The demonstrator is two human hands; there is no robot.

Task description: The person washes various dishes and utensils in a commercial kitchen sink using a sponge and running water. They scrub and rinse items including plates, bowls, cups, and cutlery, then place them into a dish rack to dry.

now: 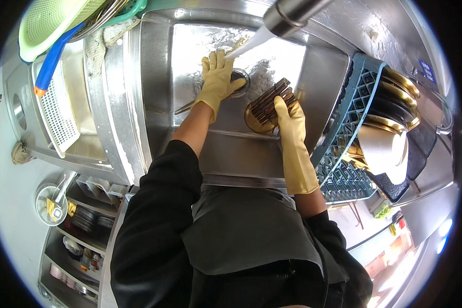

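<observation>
Both of my hands wear yellow rubber gloves, over a stainless steel sink [235,158]. My left hand [217,77] has its fingers spread over the basin floor, beside the round drain [238,82]. A thin dark stick [184,108], perhaps a chopstick, pokes out by that hand's wrist; its other end is hidden. My right hand [290,115] grips a bundle of brown sticks [271,102] that look like chopsticks, its thumb across them. Against the bundle's lower end is a rounded gold-coloured vessel [258,124], partly covered. White water streams from the metal faucet [287,17] towards my left fingertips.
Right of the sink, a blue-green plastic rack [354,104] stands beside stacked gold-coloured bowls [398,90]. On the left are a pale green strainer basket [48,30], a blue-handled tool [56,57] and a white perforated tray [59,111]. Shelves [81,242] with dishes stand lower left.
</observation>
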